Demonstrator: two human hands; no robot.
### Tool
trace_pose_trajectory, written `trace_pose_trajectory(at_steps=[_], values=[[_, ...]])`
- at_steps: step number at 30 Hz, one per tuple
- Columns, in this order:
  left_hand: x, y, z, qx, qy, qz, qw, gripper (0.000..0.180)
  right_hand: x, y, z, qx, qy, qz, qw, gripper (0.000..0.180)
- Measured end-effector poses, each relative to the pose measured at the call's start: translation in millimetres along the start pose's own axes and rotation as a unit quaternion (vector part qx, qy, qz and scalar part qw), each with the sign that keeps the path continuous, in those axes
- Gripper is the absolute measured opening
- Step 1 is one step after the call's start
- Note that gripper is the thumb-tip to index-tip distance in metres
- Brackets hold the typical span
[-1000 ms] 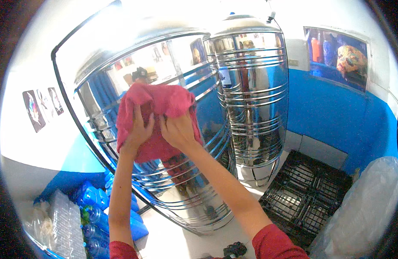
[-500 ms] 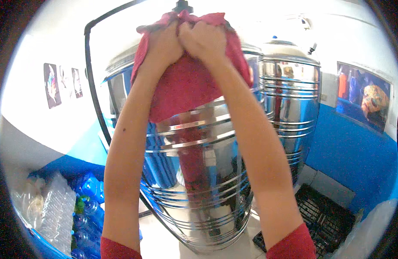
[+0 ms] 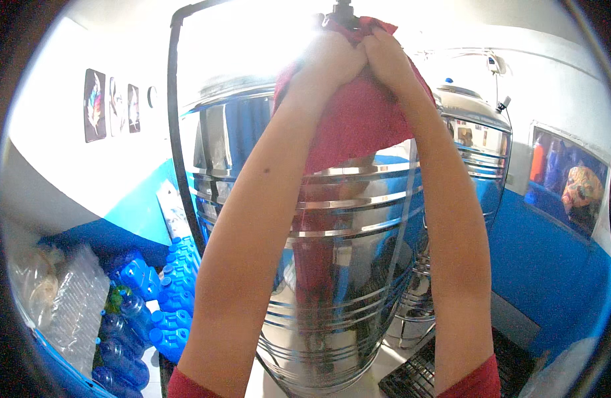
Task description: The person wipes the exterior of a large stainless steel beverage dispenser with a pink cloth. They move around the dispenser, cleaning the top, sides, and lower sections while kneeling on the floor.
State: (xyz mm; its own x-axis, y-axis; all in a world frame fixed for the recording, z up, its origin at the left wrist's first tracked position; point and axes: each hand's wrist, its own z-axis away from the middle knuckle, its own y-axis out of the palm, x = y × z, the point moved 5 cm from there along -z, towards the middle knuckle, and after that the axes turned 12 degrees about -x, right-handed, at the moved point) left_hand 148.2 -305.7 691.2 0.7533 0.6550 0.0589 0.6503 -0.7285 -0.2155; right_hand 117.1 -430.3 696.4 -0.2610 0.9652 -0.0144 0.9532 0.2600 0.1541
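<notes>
Both arms stretch up and forward over a tall, shiny ribbed steel tank [image 3: 345, 265]. A red cloth [image 3: 358, 119] hangs from my hands across the tank's upper wall. My left hand [image 3: 332, 58] is closed on the cloth's bunched upper part. Close beside it, my right hand [image 3: 388, 58] grips the same cloth, fingers curled in. Just above the hands, a dark fitting [image 3: 343, 12] stands at the top, partly covered by the cloth. The tank's top rim behind my hands is hidden by glare and cloth.
A dark pipe [image 3: 175, 119] runs up the tank's left side. A second steel tank [image 3: 476, 142] stands behind to the right. Blue jugs [image 3: 169, 325] and clear plastic wrap [image 3: 73, 305] lie at lower left. A black slatted crate [image 3: 411, 375] rests at lower right. Pictures hang on the walls.
The view has turned left, so the scene sits further right. My hands and the cloth have shifted right toward the dark fitting, staying close together. More blue jugs show at left.
</notes>
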Motion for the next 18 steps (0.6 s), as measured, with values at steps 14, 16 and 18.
trace_pose_trajectory(at_steps=[14,16,18], values=[[-0.4,-12.6,38.2,-0.216,0.145,0.090,0.961,0.063,18.2,-37.1,50.3,-0.007,0.124,-0.013,0.992,0.030],[-2.2,-25.2,54.2,-0.233,0.189,0.077,0.951,0.056,23.4,-47.4,67.5,-0.062,0.110,-0.051,0.991,0.030],[-0.8,-43.5,70.2,-0.282,0.262,0.092,0.918,0.043,34.8,-56.5,85.8,-0.107,0.062,-0.077,0.989,0.030]])
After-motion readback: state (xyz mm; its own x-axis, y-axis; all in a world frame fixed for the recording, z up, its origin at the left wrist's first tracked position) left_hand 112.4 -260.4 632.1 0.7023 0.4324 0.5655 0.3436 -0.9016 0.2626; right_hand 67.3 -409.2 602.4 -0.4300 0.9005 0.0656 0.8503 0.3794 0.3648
